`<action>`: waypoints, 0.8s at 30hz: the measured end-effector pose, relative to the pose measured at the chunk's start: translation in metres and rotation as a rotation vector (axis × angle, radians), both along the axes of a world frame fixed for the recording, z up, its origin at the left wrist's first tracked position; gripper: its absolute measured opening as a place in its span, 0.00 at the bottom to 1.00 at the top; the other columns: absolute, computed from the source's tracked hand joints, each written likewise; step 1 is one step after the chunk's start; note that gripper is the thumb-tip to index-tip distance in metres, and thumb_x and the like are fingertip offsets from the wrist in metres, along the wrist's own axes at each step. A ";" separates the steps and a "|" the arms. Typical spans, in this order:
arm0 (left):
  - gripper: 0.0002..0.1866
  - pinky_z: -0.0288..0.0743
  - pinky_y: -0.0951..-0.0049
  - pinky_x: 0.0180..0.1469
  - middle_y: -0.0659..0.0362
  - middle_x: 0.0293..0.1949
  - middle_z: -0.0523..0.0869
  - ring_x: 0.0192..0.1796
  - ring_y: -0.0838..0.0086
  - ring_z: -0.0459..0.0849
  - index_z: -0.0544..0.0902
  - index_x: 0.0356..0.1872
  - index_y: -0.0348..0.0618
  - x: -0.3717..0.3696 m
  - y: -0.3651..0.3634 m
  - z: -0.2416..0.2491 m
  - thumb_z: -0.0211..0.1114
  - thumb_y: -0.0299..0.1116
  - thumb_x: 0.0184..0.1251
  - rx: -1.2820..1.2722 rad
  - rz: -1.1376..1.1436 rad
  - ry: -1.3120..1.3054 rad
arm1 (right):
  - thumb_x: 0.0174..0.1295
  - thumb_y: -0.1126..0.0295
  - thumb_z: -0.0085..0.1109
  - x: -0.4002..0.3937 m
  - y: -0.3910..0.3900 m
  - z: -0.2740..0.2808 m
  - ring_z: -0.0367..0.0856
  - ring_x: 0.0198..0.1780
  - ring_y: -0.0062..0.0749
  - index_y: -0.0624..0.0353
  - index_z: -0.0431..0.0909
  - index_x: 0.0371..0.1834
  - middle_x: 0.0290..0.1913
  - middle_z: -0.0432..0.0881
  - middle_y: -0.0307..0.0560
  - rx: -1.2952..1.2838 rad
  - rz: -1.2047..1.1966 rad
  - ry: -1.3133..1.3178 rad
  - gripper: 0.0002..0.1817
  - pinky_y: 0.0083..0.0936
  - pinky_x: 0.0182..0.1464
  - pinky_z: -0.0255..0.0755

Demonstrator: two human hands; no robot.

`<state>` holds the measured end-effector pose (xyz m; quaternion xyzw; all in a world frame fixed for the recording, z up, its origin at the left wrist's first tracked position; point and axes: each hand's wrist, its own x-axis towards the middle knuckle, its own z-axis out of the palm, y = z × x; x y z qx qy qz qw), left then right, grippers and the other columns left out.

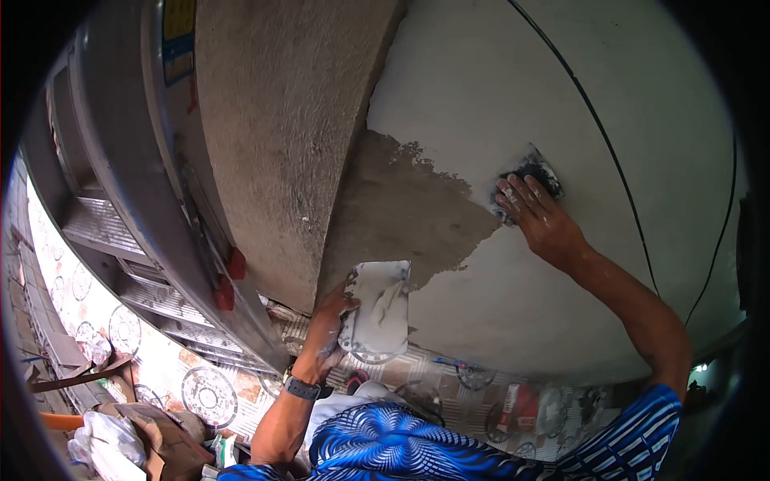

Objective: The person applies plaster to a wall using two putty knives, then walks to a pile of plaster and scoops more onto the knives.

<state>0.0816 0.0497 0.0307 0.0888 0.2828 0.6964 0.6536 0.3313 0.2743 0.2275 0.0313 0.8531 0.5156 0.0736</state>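
My right hand (545, 224) is closed over a dark, putty-smeared plastering trowel (539, 170), its blade flat against the wall. White coating (473, 88) covers much of this wall around a bare grey-brown patch (401, 208) with ragged edges. The trowel sits just right of that patch. Lower down, my left hand (325, 325) grips a rectangular plate (350, 341) by its left edge. A mound of white putty (381, 305) lies on the plate's face. White smears mark the fingers of my right hand.
A metal ladder (136, 232) with red fittings (231, 272) stands at left, beside a rough concrete column (281, 120). A black cable (597, 120) runs down the wall at right. Bags and a cardboard box (164, 449) lie lower left on the patterned tile floor (208, 393).
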 end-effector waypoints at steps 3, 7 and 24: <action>0.26 0.83 0.69 0.53 0.48 0.52 0.81 0.49 0.65 0.85 0.69 0.64 0.29 -0.008 -0.002 -0.004 0.52 0.23 0.62 0.006 0.001 0.007 | 0.64 0.76 0.50 0.025 -0.006 -0.004 0.57 0.77 0.44 0.67 0.70 0.67 0.73 0.66 0.53 -0.066 -0.060 0.021 0.26 0.44 0.79 0.51; 0.25 0.85 0.70 0.50 0.50 0.50 0.80 0.48 0.67 0.85 0.70 0.63 0.31 -0.019 -0.003 -0.010 0.52 0.24 0.62 -0.003 0.029 -0.013 | 0.62 0.73 0.52 0.063 -0.024 -0.004 0.64 0.73 0.48 0.69 0.73 0.62 0.68 0.71 0.58 -0.086 -0.046 0.057 0.24 0.49 0.75 0.57; 0.30 0.78 0.74 0.53 0.55 0.51 0.79 0.50 0.72 0.81 0.66 0.69 0.34 -0.034 0.001 0.063 0.54 0.29 0.64 0.086 0.105 0.303 | 0.69 0.71 0.53 0.010 -0.132 -0.026 0.65 0.30 0.15 0.66 0.79 0.51 0.30 0.74 0.32 -1.743 -0.664 1.170 0.13 0.17 0.36 0.66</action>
